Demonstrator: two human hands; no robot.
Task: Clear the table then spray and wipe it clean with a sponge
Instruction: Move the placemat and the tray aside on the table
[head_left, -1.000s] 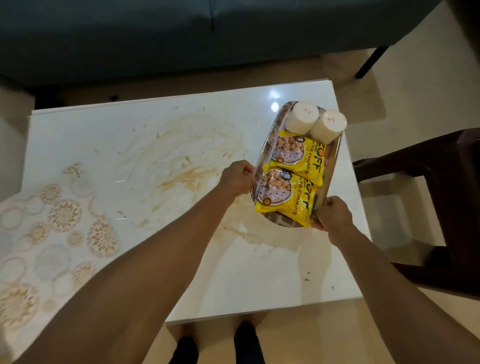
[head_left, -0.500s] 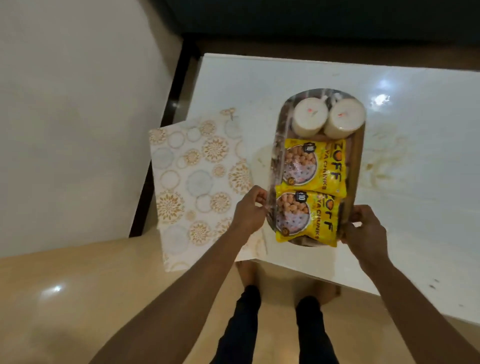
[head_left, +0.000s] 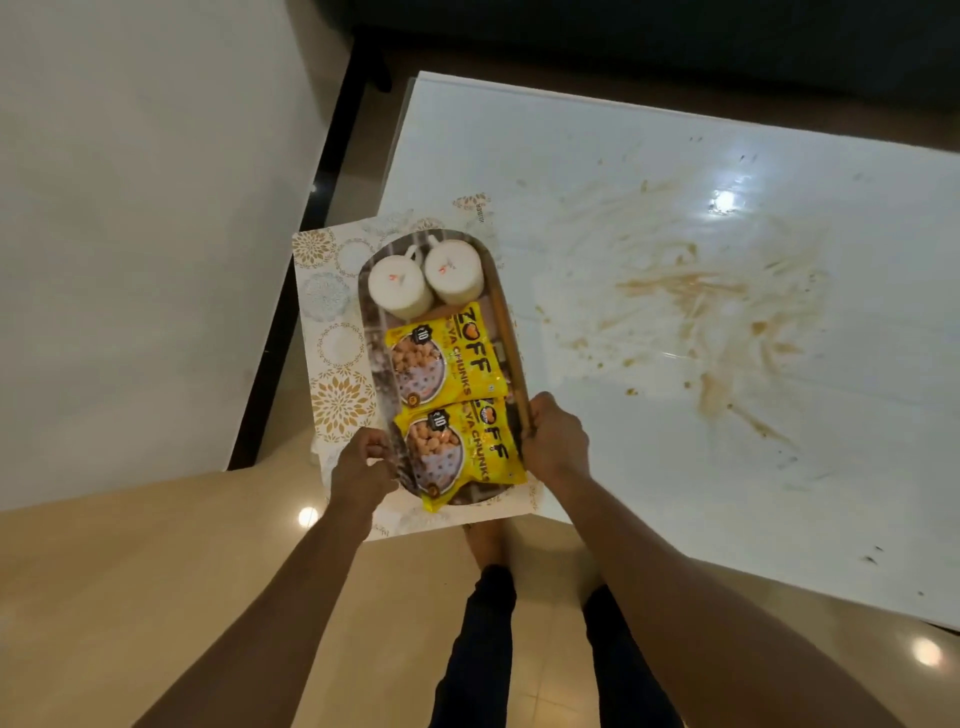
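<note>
Nearest the camera, the person's two bare forearms reach forward and down over a tan floor (head_left: 130, 597), with dark trouser legs (head_left: 478, 649) visible between them. The left hand (head_left: 361, 470) curls its fingers round the near left rim of an oval tray (head_left: 506, 332), and the right hand (head_left: 556, 441) grips the near right rim, thumb over the wooden edge. Both hands hold the tray by its near end; whether it rests on the surface below or hangs just above it cannot be told.

On the tray, closest to the hands, lies a yellow snack packet (head_left: 462, 452) printed with "ZOFF" and "CHUNKS". A second yellow packet (head_left: 441, 361) of the same kind lies just beyond it, the two overlapping slightly at their meeting edges. At the tray's far end stand two white cups (head_left: 397, 288), side by side and touching, their handles pointing away from the person.

Under the tray sits a patterned mat (head_left: 332, 353) with gold and grey floral circles, laid over the near left corner of the white table (head_left: 571, 171) and jutting past its edge. To the right, the tabletop carries broad brown smears (head_left: 691, 301) and scattered specks, along with bright light reflections. Left of the table is a pale surface (head_left: 130, 208), bordered by a dark strip. Beyond the table's far edge the scene is dark.
</note>
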